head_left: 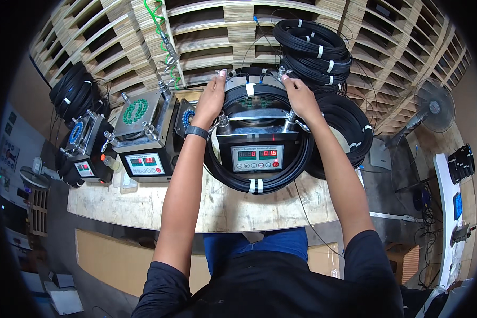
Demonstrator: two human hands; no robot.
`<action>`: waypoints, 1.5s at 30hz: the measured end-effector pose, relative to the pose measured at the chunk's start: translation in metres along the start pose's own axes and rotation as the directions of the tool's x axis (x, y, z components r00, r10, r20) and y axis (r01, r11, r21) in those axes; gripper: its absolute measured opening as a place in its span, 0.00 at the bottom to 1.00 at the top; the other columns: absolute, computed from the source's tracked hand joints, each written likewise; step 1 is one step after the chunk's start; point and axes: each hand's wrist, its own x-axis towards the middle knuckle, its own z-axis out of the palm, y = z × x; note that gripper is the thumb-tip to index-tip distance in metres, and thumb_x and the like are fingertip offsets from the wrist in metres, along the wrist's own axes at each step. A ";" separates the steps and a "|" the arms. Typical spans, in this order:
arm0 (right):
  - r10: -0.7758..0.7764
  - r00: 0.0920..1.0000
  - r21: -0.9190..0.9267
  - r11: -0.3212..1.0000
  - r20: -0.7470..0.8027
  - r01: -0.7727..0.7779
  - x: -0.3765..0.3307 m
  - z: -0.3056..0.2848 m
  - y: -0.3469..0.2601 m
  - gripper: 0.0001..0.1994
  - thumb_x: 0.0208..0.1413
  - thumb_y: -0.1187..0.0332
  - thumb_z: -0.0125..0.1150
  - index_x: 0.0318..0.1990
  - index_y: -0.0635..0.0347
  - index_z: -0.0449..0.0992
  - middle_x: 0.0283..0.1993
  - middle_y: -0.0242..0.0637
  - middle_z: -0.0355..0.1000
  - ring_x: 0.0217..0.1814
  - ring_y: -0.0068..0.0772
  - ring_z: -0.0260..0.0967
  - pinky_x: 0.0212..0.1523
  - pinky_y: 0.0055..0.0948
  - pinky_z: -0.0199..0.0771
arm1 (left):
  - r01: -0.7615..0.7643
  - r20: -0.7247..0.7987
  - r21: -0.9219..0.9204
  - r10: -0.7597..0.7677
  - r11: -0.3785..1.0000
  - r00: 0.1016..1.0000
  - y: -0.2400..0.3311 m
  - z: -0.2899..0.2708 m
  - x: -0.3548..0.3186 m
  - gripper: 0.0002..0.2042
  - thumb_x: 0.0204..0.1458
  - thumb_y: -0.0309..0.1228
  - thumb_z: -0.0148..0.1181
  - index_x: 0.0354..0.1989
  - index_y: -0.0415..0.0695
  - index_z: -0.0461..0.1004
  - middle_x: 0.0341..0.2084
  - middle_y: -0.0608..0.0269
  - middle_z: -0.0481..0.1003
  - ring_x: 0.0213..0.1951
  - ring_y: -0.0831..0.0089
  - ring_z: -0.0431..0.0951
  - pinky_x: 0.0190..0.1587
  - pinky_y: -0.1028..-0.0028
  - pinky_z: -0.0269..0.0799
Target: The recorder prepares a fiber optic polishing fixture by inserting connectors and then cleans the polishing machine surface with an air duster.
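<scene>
Both hands reach to the far side of the middle machine, just above the centre of the frame. The left hand (211, 100) lies with fingers curled over the machine's top left corner, touching the black cable coil (259, 183) there; the right hand (298, 95) pinches with its fingertips at the top right corner, by a small metal post. Whether either hand truly grips the cable, I cannot tell.

The polishing machine (257, 153), a grey box with a red digital display, stands on a pale wooden workbench (143, 204). A second, similar machine (143, 135) sits to its left, and a third (85, 148) further left. Stacked wooden pallets (233, 32) fill the upper frame. More black coils (315, 47) are heaped at upper right, and a standing fan (433, 108) is at the right.

The coil loops around the middle machine, bound with white tape bands.
</scene>
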 end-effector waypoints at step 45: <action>0.025 0.995 0.110 0.994 -0.100 -0.014 0.000 0.001 -0.001 0.40 0.65 0.34 0.48 0.66 0.64 0.69 0.57 0.55 0.76 0.62 0.43 0.74 0.64 0.33 0.66 | 0.075 -0.049 -0.322 -0.095 0.944 0.994 -0.004 -0.007 -0.003 0.36 0.67 0.60 0.44 0.62 0.33 0.70 0.51 0.46 0.78 0.56 0.57 0.74 0.60 0.61 0.67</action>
